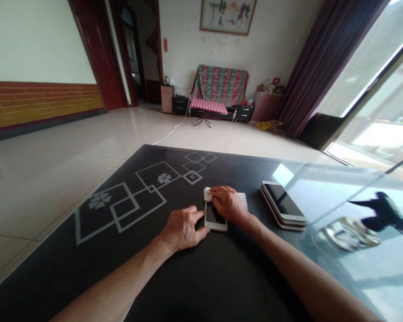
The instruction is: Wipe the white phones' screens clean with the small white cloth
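A white smartphone (216,226) with a dark screen lies flat on the black table (188,277). My left hand (184,229) steadies it from the left, the index finger at its side edge and the thumb by its lower left corner. Over the phone's upper end, my right hand (226,202) is closed on a white cloth (243,199) and presses it to the screen. The cloth's zigzag edge sticks out to the right of that hand, and a folded part shows at its left. Both the cloth's middle and the phone's top are hidden under the fingers.
To the right lies a stack of smartphones (285,203), a white one on top. Beyond it are a clear glass dish (351,233) and a black object (384,212) of unclear kind. A pink striped stool (208,106) stands across the room.
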{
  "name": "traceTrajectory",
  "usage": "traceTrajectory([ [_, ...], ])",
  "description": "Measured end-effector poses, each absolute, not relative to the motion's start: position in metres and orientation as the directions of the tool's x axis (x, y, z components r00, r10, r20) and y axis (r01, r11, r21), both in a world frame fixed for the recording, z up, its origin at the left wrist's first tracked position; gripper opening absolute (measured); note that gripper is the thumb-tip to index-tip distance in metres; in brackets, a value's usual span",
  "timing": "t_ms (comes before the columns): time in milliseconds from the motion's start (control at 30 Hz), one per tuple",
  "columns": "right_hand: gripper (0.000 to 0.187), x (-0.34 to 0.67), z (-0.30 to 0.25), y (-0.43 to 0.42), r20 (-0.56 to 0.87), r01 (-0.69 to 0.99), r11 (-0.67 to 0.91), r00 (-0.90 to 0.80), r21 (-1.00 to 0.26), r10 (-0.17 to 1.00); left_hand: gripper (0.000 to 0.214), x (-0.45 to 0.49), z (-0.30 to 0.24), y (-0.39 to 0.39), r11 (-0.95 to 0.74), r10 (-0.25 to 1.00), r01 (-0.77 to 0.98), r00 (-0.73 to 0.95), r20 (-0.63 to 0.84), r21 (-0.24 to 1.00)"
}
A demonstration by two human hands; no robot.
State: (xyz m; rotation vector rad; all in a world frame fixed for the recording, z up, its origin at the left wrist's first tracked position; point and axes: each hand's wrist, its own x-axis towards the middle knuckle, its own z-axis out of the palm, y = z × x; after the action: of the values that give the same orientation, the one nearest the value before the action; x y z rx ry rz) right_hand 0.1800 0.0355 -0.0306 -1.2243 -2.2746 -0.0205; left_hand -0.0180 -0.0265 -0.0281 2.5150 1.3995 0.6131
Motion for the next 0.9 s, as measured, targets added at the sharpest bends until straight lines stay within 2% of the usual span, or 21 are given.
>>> traceTrajectory([
  [167, 0.023, 0.186, -0.033, 0.037, 0.497, 0.804, 0.548, -0.386, -0.233, 0.777, 0.024, -0.018, -0.027, -0.027, -0.542, 0.84, 0.757, 0.469, 0.274, 0.365],
  [567, 0.03, 0.166, -0.034, 0.026, 0.482, 0.656, 0.722, -0.571, -0.218, 0.664, 0.023, -0.017, -0.025, -0.027, -0.566, 0.822, 0.744, 0.478, 0.309, 0.354],
  [767, 0.029, 0.17, -0.038, 0.032, 0.526, 0.705, 0.665, -0.478, -0.249, 0.703, 0.025, -0.017, -0.024, -0.027, -0.545, 0.837, 0.762, 0.466, 0.287, 0.351],
  [900, 0.029, 0.17, -0.035, 0.032, 0.539, 0.683, 0.685, -0.487, -0.256, 0.687, 0.026, -0.016, -0.022, -0.028, -0.517, 0.854, 0.776, 0.439, 0.278, 0.363],
])
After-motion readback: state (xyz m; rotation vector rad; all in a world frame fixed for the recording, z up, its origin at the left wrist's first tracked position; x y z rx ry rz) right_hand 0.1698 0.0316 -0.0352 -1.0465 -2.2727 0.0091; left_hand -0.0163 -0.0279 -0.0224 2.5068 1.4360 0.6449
